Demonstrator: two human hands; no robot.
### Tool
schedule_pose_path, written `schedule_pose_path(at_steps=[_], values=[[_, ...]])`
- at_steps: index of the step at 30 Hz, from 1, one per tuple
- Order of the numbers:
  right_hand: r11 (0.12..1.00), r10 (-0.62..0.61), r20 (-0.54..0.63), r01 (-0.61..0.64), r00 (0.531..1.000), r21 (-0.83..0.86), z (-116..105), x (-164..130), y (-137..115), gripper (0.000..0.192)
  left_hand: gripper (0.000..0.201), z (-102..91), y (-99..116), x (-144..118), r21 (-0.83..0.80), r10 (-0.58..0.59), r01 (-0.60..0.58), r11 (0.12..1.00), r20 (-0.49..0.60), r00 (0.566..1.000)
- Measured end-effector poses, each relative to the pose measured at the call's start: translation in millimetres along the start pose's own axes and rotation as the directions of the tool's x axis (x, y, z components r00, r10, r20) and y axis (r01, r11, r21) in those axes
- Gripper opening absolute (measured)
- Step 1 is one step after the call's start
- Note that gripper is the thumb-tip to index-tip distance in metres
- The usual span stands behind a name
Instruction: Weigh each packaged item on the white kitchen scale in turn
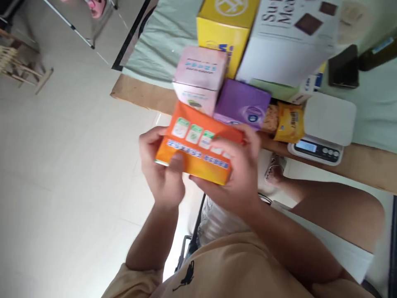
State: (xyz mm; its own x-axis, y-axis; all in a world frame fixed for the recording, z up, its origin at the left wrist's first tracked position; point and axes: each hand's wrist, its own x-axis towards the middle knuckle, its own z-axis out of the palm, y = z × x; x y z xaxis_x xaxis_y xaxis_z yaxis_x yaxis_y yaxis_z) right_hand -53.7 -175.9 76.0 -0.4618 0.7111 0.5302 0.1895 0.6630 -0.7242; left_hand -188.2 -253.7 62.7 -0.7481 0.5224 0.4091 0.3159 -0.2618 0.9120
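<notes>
An orange box (pixel 194 145) with green-and-white squares and blue lettering is held in front of me, tilted down to the right. My left hand (pixel 163 171) grips its left end, thumb over the front. My right hand (pixel 238 174) grips its right end, fingers over the top edge. Just behind it on the table edge stand a pink box (pixel 200 76) and a purple box (pixel 243 103).
The wooden table (pixel 139 93) with a pale green cloth carries a yellow box (pixel 225 31), a large white box (pixel 288 41), yellow snack packets (pixel 290 122), a white kitchen scale (pixel 325 128) and a dark phone (pixel 343 66). My bare knee (pixel 341 211) is at right. Pale floor lies at left.
</notes>
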Motion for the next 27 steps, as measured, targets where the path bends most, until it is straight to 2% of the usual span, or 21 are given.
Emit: schedule_pose_path(at_steps=[2, 5, 9, 11, 13, 15, 17, 20, 23, 25, 27], values=[[0.999, 0.002, 0.057, -0.005, 0.998, 0.044, 50, 0, -8, 0.045, 0.034, -28.5, -24, 6, 0.004, -0.045, 0.046, 0.999, -0.143, 0.989], [0.997, -0.026, 0.113, 0.018, 0.993, 0.07, 104, 9, -3, 0.044, 0.03, -50.6, -54, 26, 0.048, -0.11, 0.125, 0.991, -0.229, 0.967], [0.999, -0.045, 0.177, 0.04, 0.983, 0.03, 150, 32, 8, 0.052, 0.023, -53.0, -80, 64, -0.024, -0.214, 0.216, 0.976, -0.295, 0.931], [0.999, -0.037, 0.19, 0.038, 0.981, -0.001, 169, 42, 11, 0.055, 0.02, -51.4, -87, 83, -0.087, -0.222, 0.204, 0.975, -0.33, 0.917], [0.999, -0.044, 0.16, 0.046, 0.986, -0.014, 187, 51, 14, 0.054, 0.019, -52.1, -94, 102, -0.086, -0.183, 0.165, 0.983, -0.298, 0.937], [0.999, -0.044, 0.113, 0.046, 0.993, -0.018, 203, 58, 20, 0.053, 0.026, -54.6, -105, 119, -0.04, -0.145, 0.14, 0.989, -0.224, 0.964], [1.0, -0.02, 0.078, 0.021, 0.997, -0.017, 215, 65, 30, 0.052, 0.042, -56.8, -123, 133, 0.009, -0.12, 0.123, 0.992, -0.164, 0.979], [0.999, 0.037, 0.078, -0.037, 0.996, -0.002, 224, 72, 48, 0.048, 0.063, -55.7, -158, 147, 0.051, -0.121, 0.129, 0.99, -0.141, 0.983], [1.0, 0.016, 0.112, -0.017, 0.994, 0.011, 225, 77, 61, 0.047, 0.06, -49.0, -179, 153, 0.075, -0.155, 0.172, 0.982, -0.193, 0.969], [1.0, -0.018, 0.119, 0.019, 0.993, -0.004, 224, 81, 64, 0.048, 0.056, -43.2, -181, 154, 0.082, -0.163, 0.186, 0.979, -0.229, 0.96], [0.998, 0.007, 0.129, 0.0, 0.992, -0.057, 225, 86, 62, 0.046, 0.051, -38.0, -176, 154, 0.084, -0.181, 0.208, 0.975, -0.251, 0.951]])
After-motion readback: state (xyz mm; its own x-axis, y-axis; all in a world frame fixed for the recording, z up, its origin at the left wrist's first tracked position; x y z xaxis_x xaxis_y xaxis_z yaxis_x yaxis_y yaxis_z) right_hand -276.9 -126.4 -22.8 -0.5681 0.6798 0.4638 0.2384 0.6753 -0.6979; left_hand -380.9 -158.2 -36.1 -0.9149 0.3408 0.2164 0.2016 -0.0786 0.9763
